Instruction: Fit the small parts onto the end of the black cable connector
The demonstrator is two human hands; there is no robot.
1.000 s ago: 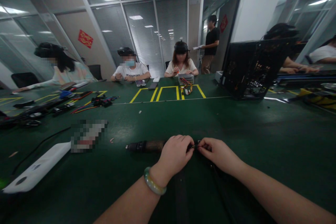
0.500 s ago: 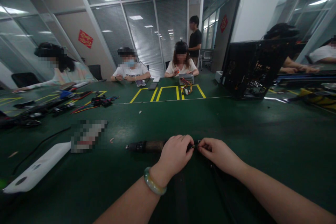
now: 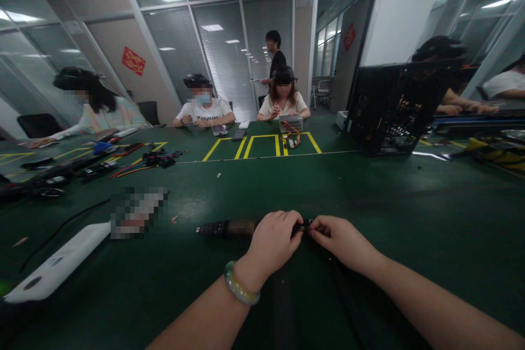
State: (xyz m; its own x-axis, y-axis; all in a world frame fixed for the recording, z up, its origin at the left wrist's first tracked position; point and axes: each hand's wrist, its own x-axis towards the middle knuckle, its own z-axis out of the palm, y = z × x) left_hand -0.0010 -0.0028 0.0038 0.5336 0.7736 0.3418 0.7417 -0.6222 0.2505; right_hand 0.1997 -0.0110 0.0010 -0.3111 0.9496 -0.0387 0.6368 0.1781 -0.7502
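Observation:
A dark, drill-shaped electric screwdriver (image 3: 240,228) lies sideways on the green table, its nose with a small metal tip pointing left. My left hand (image 3: 274,240), with a jade-like bangle (image 3: 241,283) at the wrist, is wrapped over the rear of the tool's body. Close against it, my right hand (image 3: 338,235) pinches thumb and fingers together at the tool's right end. A small brass-coloured spot shows between the two hands. What my right fingers hold is too small and hidden to tell. Below that hand a black cable (image 3: 338,279) runs toward the near edge.
On the left are a white strip-shaped device (image 3: 61,262), a thin dark cord and tangled cables (image 3: 159,158). A black computer case (image 3: 385,109) stands at the back right. Across the table a person handles a grey box (image 3: 291,122) with coloured wires; other people sit around.
Both my hands and the screwdriver stay almost where they were. In the background, the standing person has moved left, behind the seated person.

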